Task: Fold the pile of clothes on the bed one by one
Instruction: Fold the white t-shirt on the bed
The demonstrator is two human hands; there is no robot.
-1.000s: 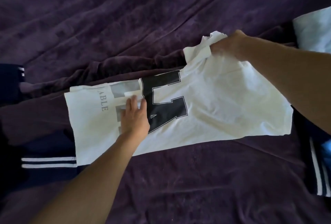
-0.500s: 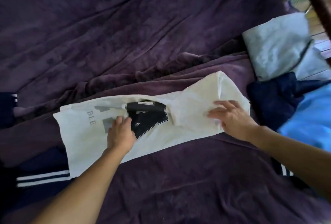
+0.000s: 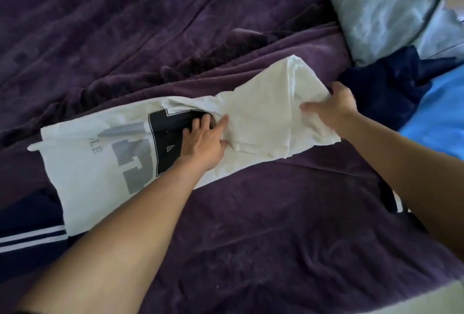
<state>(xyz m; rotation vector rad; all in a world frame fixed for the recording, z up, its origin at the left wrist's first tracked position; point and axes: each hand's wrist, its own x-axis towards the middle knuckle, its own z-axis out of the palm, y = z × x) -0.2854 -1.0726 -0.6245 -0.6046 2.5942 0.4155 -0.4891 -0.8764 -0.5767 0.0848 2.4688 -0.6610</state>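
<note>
bed (image 3: 251, 238), purple cover, carries all I see | clothes pile (image 3: 384, 87) at its right edge | white T-shirt (image 3: 82, 170) folded narrow, lying across the middle | left hand (image 3: 200, 142) flat on the black print, fingers (image 3: 206, 122) straight | right hand (image 3: 334, 105) seems to pinch the shirt's right end, fingers curled | half a second ago it lay flat

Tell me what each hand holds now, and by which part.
The right hand grips the white T-shirt by the edge of its right end. The left hand only presses flat on its middle, partly on the black print.
</note>
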